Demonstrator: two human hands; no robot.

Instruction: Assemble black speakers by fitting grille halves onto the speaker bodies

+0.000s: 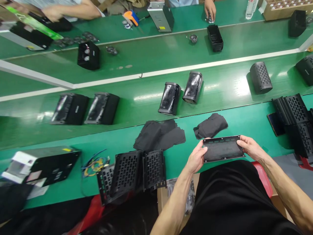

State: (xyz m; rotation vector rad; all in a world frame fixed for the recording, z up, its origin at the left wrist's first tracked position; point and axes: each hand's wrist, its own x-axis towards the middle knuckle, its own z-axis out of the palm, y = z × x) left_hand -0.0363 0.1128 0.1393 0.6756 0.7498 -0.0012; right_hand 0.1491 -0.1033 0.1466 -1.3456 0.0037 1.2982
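Observation:
My left hand (pixel 195 157) and my right hand (pixel 250 147) grip the short ends of a flat black rectangular panel (pixel 223 148), which has a row of small holes along its far edge. Just beyond the panel lies a folded piece of black cloth (pixel 210 125), close to but apart from my fingers. A larger black cloth sheet (pixel 158 135) lies to its left. Perforated black grille shells (pixel 130 171) stand on the bench left of my left hand, and more (pixel 290 111) are stacked to the right of my right hand.
A green conveyor belt (pixel 156 94) carries black cylindrical speaker housings (pixel 169 98). A co-worker's hand (pixel 210 9) and another person's arm (pixel 70 9) work across the far bench. A black box unit (pixel 41 166) and coloured wires (pixel 95 166) lie at the bench's left.

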